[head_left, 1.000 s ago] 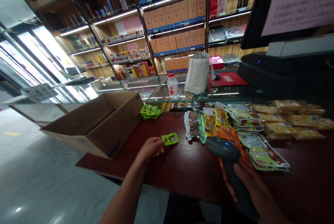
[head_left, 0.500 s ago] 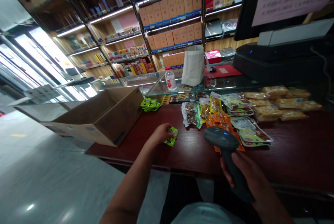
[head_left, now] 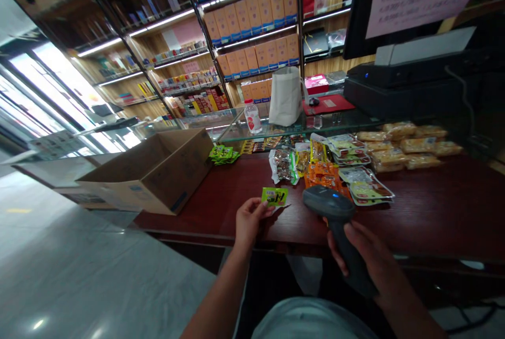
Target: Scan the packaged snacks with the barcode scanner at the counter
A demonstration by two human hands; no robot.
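Observation:
Between the thumb and fingers of my left hand (head_left: 251,219) is a small green packet (head_left: 275,196), raised over the dark red counter (head_left: 236,191). My right hand (head_left: 365,255) is wrapped round the handle of a dark barcode scanner (head_left: 329,203), whose head points left toward the packet. Behind the scanner lie orange packets (head_left: 322,175), clear bags with green edging (head_left: 283,165) and flat silvery-green packs (head_left: 365,185). A pile of green packets (head_left: 223,154) rests beside the cardboard box.
An open cardboard box (head_left: 158,181) stands at the left. Wrapped bread-like packs (head_left: 406,155) lie at the right. Farther back are a white bag (head_left: 285,97), a bottle (head_left: 252,117), a red mat (head_left: 331,103) and a monitor (head_left: 357,18).
My left hand has lifted the green packet from the counter and turned it, bringing it right, closer to the scanner. The view has shifted slightly. My right hand still grips the scanner.

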